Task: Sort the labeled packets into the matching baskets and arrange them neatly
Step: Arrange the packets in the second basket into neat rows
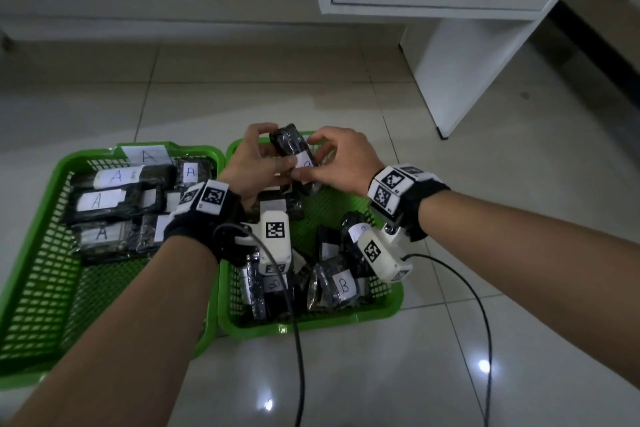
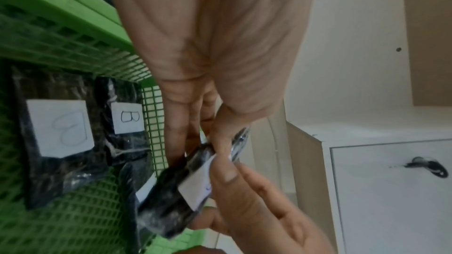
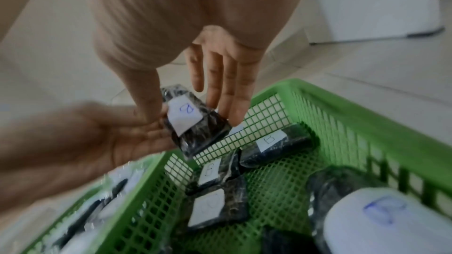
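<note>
A black packet (image 1: 289,144) with a white label marked B (image 3: 184,115) is held tilted over the far end of the right green basket (image 1: 311,322). My left hand (image 1: 263,152) pinches its left side between thumb and fingers (image 2: 186,132). From the right, my right hand (image 1: 313,156) pinches the labelled end, thumb (image 3: 146,99) on one side and fingers (image 3: 229,92) on the other. Several B packets (image 1: 343,284) lie loosely in the right basket. The left green basket (image 1: 45,204) holds several A packets (image 1: 100,201) lying flat.
Both baskets sit side by side on a pale tiled floor (image 1: 485,184). A white cabinet (image 1: 450,45) stands at the back right. Black cables (image 1: 298,340) trail from the wrist cameras across the floor towards me.
</note>
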`<state>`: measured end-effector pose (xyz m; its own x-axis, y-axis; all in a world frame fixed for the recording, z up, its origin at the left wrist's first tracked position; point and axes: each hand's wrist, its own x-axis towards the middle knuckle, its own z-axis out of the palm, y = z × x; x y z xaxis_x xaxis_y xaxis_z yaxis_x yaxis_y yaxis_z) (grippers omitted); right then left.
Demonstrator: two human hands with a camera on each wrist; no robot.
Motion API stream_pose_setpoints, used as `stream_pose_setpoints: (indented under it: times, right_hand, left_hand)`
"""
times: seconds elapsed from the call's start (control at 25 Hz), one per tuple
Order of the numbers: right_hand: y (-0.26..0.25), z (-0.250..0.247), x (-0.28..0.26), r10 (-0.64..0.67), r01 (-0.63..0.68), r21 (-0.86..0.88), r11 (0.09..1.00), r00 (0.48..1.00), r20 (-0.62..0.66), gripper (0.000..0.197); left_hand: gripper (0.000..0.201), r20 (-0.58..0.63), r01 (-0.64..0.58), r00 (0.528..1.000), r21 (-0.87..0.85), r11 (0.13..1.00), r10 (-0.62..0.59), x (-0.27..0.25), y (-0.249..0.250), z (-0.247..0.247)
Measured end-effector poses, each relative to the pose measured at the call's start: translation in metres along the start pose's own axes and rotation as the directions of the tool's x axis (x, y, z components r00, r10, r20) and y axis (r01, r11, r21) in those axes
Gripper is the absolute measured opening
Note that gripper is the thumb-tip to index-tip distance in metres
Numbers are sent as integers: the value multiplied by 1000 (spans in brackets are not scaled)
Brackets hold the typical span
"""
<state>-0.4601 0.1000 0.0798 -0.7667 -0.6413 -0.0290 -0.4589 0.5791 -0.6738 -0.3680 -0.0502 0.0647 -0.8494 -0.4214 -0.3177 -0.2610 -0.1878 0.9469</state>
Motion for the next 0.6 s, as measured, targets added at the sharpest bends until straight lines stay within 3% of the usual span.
stream_pose_setpoints:
  times: [0.12, 0.16, 0.2, 0.28, 0.32, 0.4, 0.52, 0.6]
  right_hand:
    - [-1, 6, -2, -94, 105, -165, 981, 993, 75, 51]
    - [-1, 9, -1, -79, 104, -217, 971, 990, 119, 47]
    - [-1, 11, 1, -44, 96, -281, 955, 982, 183, 45]
    - [-4, 14, 1, 82, 72, -413, 908, 936, 342, 46]
    - [-6, 17, -1, 149, 64, -448, 892, 893, 424, 48]
    - [-9, 19, -6, 235, 55, -480, 876, 819, 523, 51]
    - [-13, 21, -17, 298, 53, -484, 873, 728, 617, 42]
    - [-15, 21, -21, 306, 75, -498, 864, 708, 636, 37]
  left_hand:
    - [54, 51, 43, 998, 25, 999, -44, -3, -3, -6]
    - [56, 68, 51, 996, 130, 990, -60, -5, -3, -12]
    - [60, 101, 23, 993, 353, 935, -62, -5, -2, -20]
    - [65, 221, -75, 963, 766, 638, -152, -12, -5, -33]
    - [67, 281, -121, 929, 848, 516, -243, -19, -8, -36]
    - [72, 349, -187, 879, 879, 438, -326, -31, -15, -37]
    - [63, 391, -261, 879, 874, 410, -273, -42, -24, -38]
    - [47, 428, -311, 863, 870, 383, -270, -45, -30, -37]
